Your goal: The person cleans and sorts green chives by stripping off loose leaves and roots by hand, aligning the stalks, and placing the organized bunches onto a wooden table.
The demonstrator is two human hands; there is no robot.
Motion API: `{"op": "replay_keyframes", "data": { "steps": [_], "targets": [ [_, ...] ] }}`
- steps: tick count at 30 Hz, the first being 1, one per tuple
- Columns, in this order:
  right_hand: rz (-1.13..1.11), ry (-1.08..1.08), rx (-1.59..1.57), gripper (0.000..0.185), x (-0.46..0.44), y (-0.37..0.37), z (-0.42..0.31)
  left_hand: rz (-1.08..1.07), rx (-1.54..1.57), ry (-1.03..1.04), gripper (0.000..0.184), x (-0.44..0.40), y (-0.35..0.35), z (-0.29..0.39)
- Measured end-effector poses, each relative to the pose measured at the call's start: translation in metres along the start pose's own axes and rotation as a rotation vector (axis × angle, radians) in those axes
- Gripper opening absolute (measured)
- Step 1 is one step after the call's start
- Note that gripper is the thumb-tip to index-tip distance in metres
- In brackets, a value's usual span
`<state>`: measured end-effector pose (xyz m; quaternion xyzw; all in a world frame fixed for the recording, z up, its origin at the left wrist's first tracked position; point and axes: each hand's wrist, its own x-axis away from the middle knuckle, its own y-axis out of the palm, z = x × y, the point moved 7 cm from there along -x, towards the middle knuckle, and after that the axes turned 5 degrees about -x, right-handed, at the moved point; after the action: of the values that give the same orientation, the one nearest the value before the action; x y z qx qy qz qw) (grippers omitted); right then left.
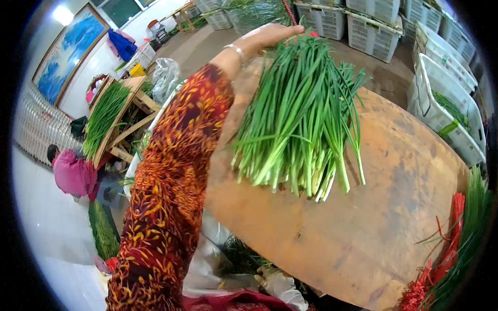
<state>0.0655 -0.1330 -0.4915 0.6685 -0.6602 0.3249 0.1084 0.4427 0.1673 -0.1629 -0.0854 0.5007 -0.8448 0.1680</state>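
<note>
My left hand reaches to the far edge of the board, a bracelet on its wrist and a patterned sleeve behind it. It is closed at the leafy top of a bunch of garlic chives; the fingertips are partly hidden behind the leaves. The pale cut ends of the chives fan out toward me, over the brown board. A small red bit shows beside the fingers. My right hand is not in view.
Red ties and more green stalks lie at the board's right edge. White crates stand stacked behind; another crate holds greens. A person in pink is at the left, near a wooden stand with chives.
</note>
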Motion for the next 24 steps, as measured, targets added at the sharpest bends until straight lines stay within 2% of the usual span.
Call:
{"op": "replay_keyframes", "data": {
  "steps": [3,4,6,7,8,10,11,12,13,14,15,16,17,19,23,24],
  "targets": [
    [0.053,-0.068,-0.012,0.040,0.012,-0.012,-0.012,-0.009,0.064,0.010,0.076,0.060,-0.026,-0.015],
    [0.073,-0.112,-0.029,0.041,0.019,-0.023,-0.020,0.001,0.096,-0.014,0.066,0.079,-0.030,-0.028],
    [0.036,-0.209,-0.158,0.040,0.054,-0.051,-0.057,-0.023,0.301,0.064,0.054,0.119,-0.028,-0.054],
    [0.026,-0.236,-0.189,0.037,0.074,-0.067,-0.076,-0.025,0.306,0.105,0.054,0.136,-0.023,-0.072],
    [0.126,-0.321,-0.272,0.029,0.094,-0.084,-0.091,-0.034,0.310,0.149,0.054,0.155,-0.019,-0.084],
    [0.211,-0.381,-0.430,0.022,0.127,-0.116,-0.110,-0.018,0.688,0.011,0.047,0.209,-0.010,-0.082],
    [0.348,-0.478,-0.582,0.020,0.152,-0.141,-0.121,-0.032,0.710,0.032,0.047,0.225,-0.002,-0.087],
    [0.505,-0.471,-0.680,0.019,0.169,-0.159,-0.117,-0.030,1.000,0.035,0.049,0.234,0.007,-0.099],
    [0.708,-0.590,-0.795,0.020,0.189,-0.180,-0.123,-0.031,1.288,0.032,0.050,0.239,0.017,-0.109],
    [0.882,-0.650,-0.744,0.022,0.208,-0.205,-0.131,-0.045,1.307,0.050,0.050,0.242,0.025,-0.112],
    [1.099,-0.522,-0.580,0.025,0.210,-0.232,-0.118,0.007,1.321,0.028,0.051,0.243,0.030,-0.120],
    [1.222,-0.489,-0.488,0.029,0.210,-0.256,-0.119,0.064,1.333,0.003,0.051,0.242,0.034,-0.129],
    [1.339,-0.457,-0.395,0.033,0.208,-0.280,-0.120,0.064,1.346,0.015,0.051,0.237,0.044,-0.135],
    [1.431,-0.450,-0.179,0.051,0.181,-0.326,-0.102,0.191,1.073,-0.001,0.054,0.224,0.056,-0.150],
    [1.146,-0.170,-0.418,0.081,0.074,-0.384,-0.037,0.251,0.873,0.040,0.065,0.207,0.065,-0.116],
    [1.118,-0.168,-0.488,0.086,0.071,-0.370,-0.059,0.226,0.843,0.012,0.066,0.203,0.067,-0.101]
  ]
}}
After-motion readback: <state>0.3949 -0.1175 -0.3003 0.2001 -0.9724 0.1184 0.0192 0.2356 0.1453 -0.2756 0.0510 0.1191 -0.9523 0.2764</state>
